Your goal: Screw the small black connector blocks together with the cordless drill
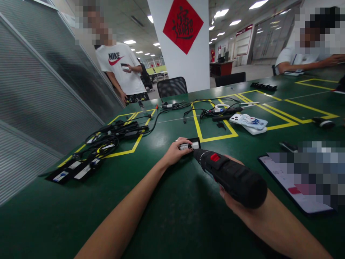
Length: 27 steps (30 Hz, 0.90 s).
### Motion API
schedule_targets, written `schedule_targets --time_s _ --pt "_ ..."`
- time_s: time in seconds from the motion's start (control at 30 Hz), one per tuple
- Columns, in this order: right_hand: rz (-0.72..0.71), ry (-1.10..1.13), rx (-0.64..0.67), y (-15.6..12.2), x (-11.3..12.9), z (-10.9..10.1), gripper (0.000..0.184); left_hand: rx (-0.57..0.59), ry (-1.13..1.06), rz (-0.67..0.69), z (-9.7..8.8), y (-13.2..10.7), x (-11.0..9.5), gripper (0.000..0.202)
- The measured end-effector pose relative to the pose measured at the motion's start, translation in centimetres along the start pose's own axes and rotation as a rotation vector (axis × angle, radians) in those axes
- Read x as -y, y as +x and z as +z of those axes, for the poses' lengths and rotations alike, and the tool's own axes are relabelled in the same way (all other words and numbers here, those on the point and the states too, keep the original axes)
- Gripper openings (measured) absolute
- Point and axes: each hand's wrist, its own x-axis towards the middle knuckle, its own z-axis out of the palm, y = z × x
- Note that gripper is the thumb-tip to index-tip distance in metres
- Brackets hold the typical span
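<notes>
My right hand (234, 203) grips a black electric screwdriver (231, 174) with a red switch, its tip pointing at a small black and white part (192, 145) on the green table (167, 216). My left hand (175, 151) is closed around that small part and holds it down on the table surface. The driver's tip sits at the part's right end.
A tangle of black cables and adapters (113, 135) lies at the left, with flat black parts (72, 171) nearer the edge. Phones (249, 122) and more cables sit at centre back. A tablet (296, 180) lies at right. One person stands at the back left, another sits at the back right.
</notes>
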Motion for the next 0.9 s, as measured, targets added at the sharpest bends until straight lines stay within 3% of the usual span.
schedule_targets --time_s 0.37,0.57,0.9 --pt "-0.119 -0.03 -0.103 0.1 1.2 0.0 0.063 -0.004 -0.023 -0.001 0.1 0.1 0.2 0.031" --pt "-0.094 0.005 -0.101 -0.2 1.8 -0.6 0.065 -0.016 -0.01 0.001 0.0 0.0 -0.2 0.028" --pt "-0.129 0.138 -0.099 0.4 -2.1 1.0 0.071 -0.016 -0.022 0.002 0.0 -0.2 -0.3 0.027"
